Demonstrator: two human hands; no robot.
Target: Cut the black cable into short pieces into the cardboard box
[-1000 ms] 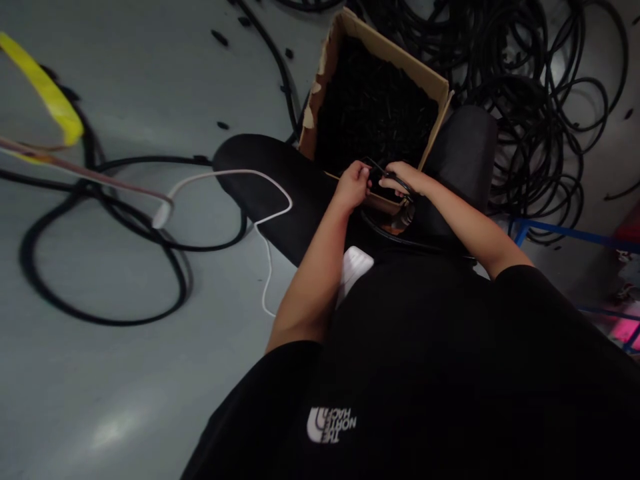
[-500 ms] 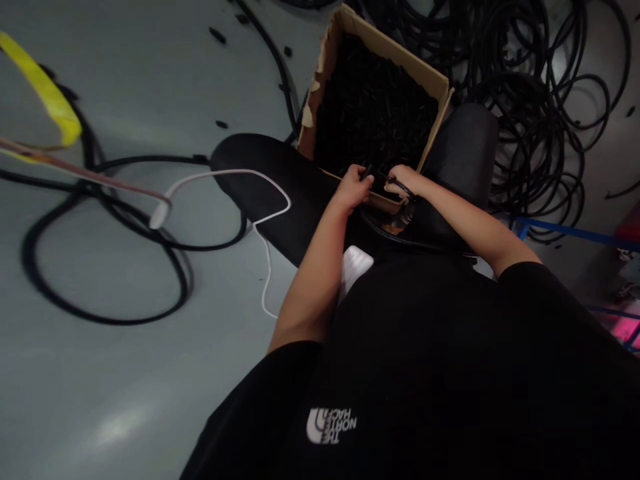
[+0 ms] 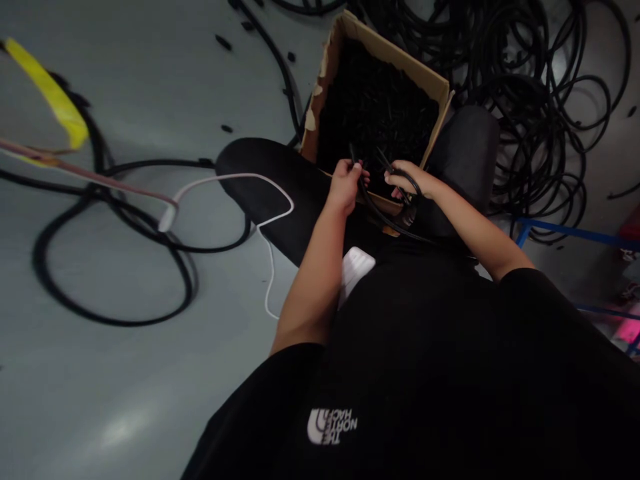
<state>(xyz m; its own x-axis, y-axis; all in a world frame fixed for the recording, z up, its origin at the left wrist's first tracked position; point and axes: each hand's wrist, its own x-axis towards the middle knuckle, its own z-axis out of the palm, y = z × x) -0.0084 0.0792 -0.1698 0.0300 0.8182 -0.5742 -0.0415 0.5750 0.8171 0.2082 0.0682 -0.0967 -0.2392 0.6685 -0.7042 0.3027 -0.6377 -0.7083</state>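
Bare hands working with black cable over an open cardboard box [image 3: 395, 48].
The left hand [image 3: 345, 187] grips a black cable [image 3: 377, 212]; the right hand [image 3: 411, 180], near it, holds a looped black cord [image 3: 413, 183]. Small black pieces [image 3: 383, 100] fill the box; tangled black cables [image 3: 533, 113] lie on the grey floor [image 3: 120, 373].

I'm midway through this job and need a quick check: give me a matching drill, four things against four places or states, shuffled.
1. Cardboard box
2. Yellow strip
3. Left hand
4. Tangle of cables

A. holding a black cable
B. on the floor, upper right of the view
C. between the person's knees
D. upper left of the view

Right pairs: 1-C, 2-D, 3-A, 4-B
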